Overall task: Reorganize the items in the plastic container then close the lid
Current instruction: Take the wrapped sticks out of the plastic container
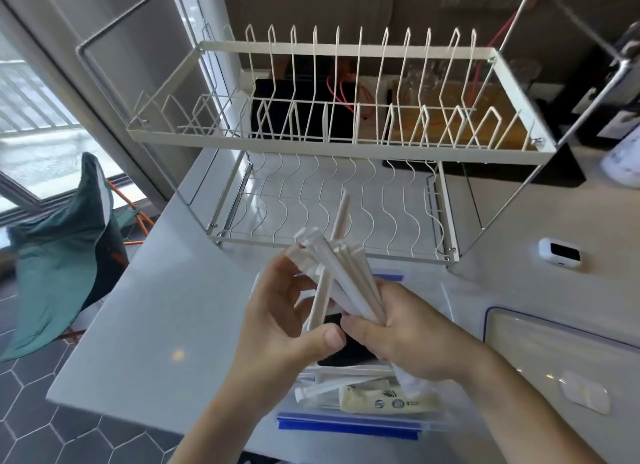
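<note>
Bundle of paper-wrapped sticks [341,276] is held above the plastic container [349,422], long axis tilted away. Right hand [401,339] is closed around the lower end; left hand [287,311] pinches one stick, nearer.

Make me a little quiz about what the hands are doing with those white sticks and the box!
1. True or false: the lid is already closed on the plastic container.
2. What do the left hand and right hand hold together?
A. a plate
B. a bundle of white wrapped sticks
C. a cup
3. Fill in: behind the hands stands a two-level dish ____.

Key:
1. False; the lid lies on the counter to the right, and the container is open.
2. B
3. rack
</note>
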